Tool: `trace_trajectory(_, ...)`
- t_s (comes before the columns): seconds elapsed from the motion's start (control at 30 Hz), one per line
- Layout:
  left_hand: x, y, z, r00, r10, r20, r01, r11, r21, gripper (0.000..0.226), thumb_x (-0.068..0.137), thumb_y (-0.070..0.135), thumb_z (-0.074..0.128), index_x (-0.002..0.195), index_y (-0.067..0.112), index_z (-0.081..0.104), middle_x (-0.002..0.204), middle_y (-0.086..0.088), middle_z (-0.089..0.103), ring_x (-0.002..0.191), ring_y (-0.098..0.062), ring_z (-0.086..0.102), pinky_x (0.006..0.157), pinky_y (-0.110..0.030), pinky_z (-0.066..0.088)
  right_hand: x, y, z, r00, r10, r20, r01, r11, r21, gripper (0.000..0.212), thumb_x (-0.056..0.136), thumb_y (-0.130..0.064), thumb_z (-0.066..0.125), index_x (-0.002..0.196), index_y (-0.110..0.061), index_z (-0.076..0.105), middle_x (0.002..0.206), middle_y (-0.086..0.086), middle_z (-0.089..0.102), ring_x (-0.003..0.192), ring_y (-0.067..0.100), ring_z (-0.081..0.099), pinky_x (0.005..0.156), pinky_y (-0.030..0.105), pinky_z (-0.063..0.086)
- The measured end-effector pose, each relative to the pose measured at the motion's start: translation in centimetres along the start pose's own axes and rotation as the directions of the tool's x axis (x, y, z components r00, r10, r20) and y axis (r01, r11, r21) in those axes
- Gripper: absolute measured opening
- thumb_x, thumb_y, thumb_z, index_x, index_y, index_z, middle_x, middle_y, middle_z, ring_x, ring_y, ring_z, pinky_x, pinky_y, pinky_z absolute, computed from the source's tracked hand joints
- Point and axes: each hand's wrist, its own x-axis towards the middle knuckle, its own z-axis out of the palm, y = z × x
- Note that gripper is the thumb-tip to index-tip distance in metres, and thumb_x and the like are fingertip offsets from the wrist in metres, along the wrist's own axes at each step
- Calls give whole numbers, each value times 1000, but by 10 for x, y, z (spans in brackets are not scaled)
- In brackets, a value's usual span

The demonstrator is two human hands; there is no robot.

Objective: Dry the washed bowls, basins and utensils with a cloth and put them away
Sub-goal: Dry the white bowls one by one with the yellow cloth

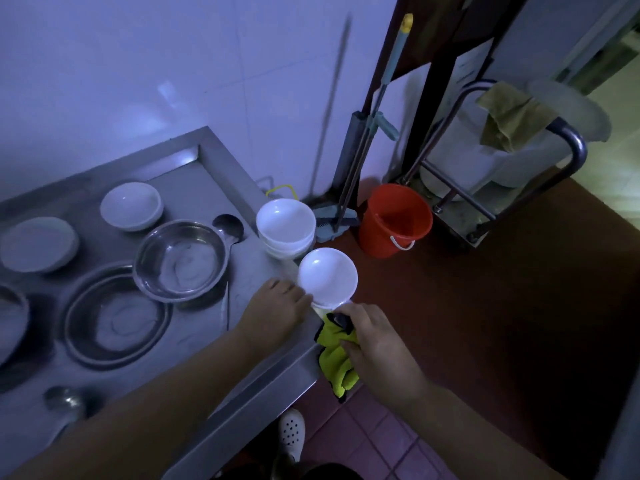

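White round bowl (327,275) tilts at the centre of the frame, over the right edge of the steel worktop (194,188), with the left hand (277,303) gripping its near-left rim. Just below it, the right hand (374,337) clutches a yellow-green cloth (337,358) against the bowl's underside. A stack of white bowls (285,220) stands just above.
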Motion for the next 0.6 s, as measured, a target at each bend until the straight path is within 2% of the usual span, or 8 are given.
trace_trajectory(0.07, -29, -13, -10, 999, -42, -15, 42, 999, -21, 30, 70, 29, 44, 80, 20, 71, 74, 3, 67, 67, -20, 62, 66, -29, 38, 12, -26, 13, 999, -40, 34, 40, 999, -7, 42, 75, -22, 46, 115, -15, 55, 106, 0, 54, 100, 15, 45, 85, 25, 37)
trace_trajectory(0.17, -86, -45, -29, 975, -220, 11, 221, 974, -42, 31, 70, 30, 44, 80, 21, 72, 71, 4, 67, 63, -18, 62, 55, -23, 46, 33, -68, 41, 989, -100, 109, 99, 995, 16, 50, 76, -31, 34, 118, -14, 54, 105, -9, 43, 98, 8, 37, 84, 22, 30)
trace_trajectory(0.27, -148, -93, -47, 886, -464, 9, 463, 884, -68, 16, 66, 25, 60, 76, 18, 70, 67, 0, 66, 58, -24, 63, 47, -26, 48, 59, -111, 78, 973, -178, 145, 176, 984, 26, 38, 79, -20, 42, 115, -16, 53, 103, -10, 43, 95, 9, 38, 81, 23, 31)
trace_trajectory(0.33, -186, -133, -56, 805, -593, 33, 593, 800, -89, 10, 68, 22, 65, 76, 16, 68, 68, -5, 66, 59, -29, 64, 46, -31, 51, 76, -143, 103, 963, -226, 148, 227, 974, 10, 38, 78, -10, 53, 115, -20, 50, 104, -7, 49, 96, 10, 40, 80, 20, 31)
trace_trajectory(0.4, -218, -177, -62, 697, -715, 57, 716, 690, -110, 13, 74, 19, 68, 86, 15, 68, 80, -9, 67, 74, -32, 66, 57, -36, 52, 93, -176, 123, 958, -236, 163, 238, 971, 10, 41, 78, -6, 56, 117, -19, 51, 108, -3, 52, 100, 15, 43, 82, 26, 37)
trace_trajectory(0.47, -244, -222, -62, 591, -803, 78, 804, 578, -139, 17, 82, 22, 62, 95, 10, 65, 93, -14, 65, 88, -35, 62, 69, -40, 49, 107, -206, 140, 954, -257, 156, 258, 966, 15, 42, 77, -7, 54, 118, -14, 54, 109, 0, 53, 100, 21, 46, 83, 31, 41)
trace_trajectory(0.53, -261, -268, -53, 546, -836, 47, 832, 535, -147, 32, 85, 24, 50, 104, 2, 63, 101, -22, 63, 95, -41, 58, 79, -45, 49, 119, -230, 156, 955, -250, 157, 248, 968, 31, 42, 77, -7, 51, 118, -13, 54, 106, -7, 49, 101, 20, 46, 84, 30, 40)
trace_trajectory(0.6, -268, -310, -43, 474, -877, 77, 879, 466, -103, 38, 90, 23, 48, 118, -1, 57, 115, -26, 59, 106, -42, 54, 90, -45, 43, 129, -248, 169, 959, -219, 178, 213, 976, 52, 41, 80, -6, 51, 120, -16, 53, 105, -18, 41, 103, 13, 41, 84, 25, 36)
